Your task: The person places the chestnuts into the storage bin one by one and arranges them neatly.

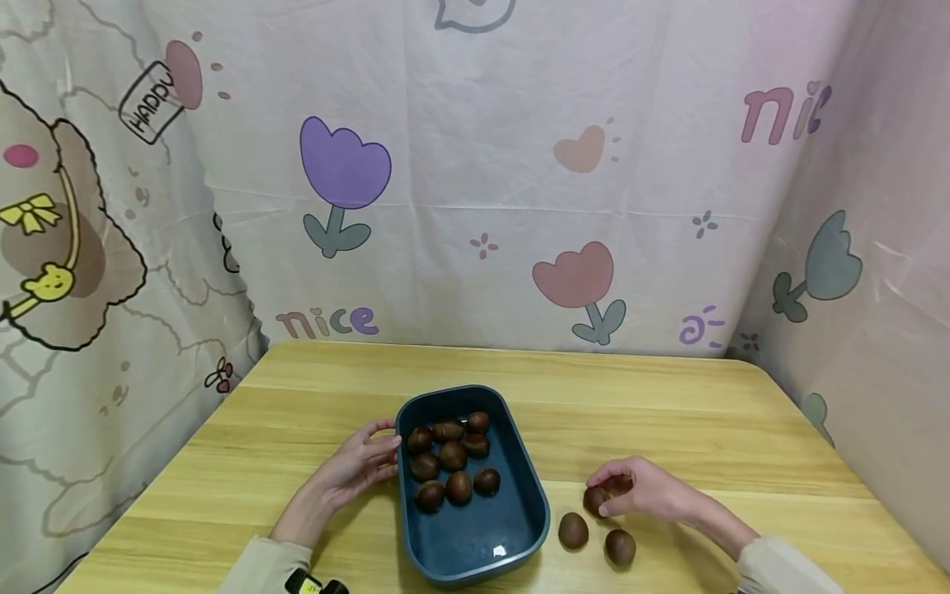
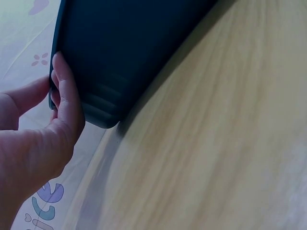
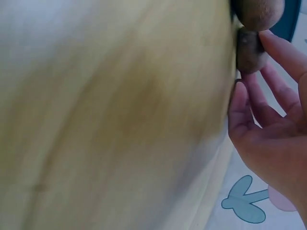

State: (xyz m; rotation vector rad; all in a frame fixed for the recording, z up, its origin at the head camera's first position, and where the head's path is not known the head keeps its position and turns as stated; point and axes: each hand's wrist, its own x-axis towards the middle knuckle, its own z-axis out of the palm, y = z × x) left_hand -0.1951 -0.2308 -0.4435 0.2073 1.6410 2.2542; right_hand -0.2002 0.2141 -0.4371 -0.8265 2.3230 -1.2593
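Several glossy brown chestnuts (image 1: pixel 453 455) lie in the upper left part of a dark blue rectangular box (image 1: pixel 490 540). My left hand (image 1: pixel 359 464) touches the outside of the box's left wall, its fingertips right at the rim; the left wrist view shows a finger lying along that wall (image 2: pixel 124 52). To the right of the box, my right hand (image 1: pixel 646 492) pinches a chestnut (image 1: pixel 596 501) between thumb and fingers. Another chestnut (image 1: pixel 618 484) is partly hidden behind those fingers. Nearer me, two loose chestnuts (image 1: pixel 573 531) sit on the table.
The light wooden table (image 1: pixel 312 396) ends at a printed curtain (image 1: pixel 460 165) with tulips and words, which also hangs along both sides. A dark band with a yellow-green face (image 1: pixel 312 584) is on my left wrist.
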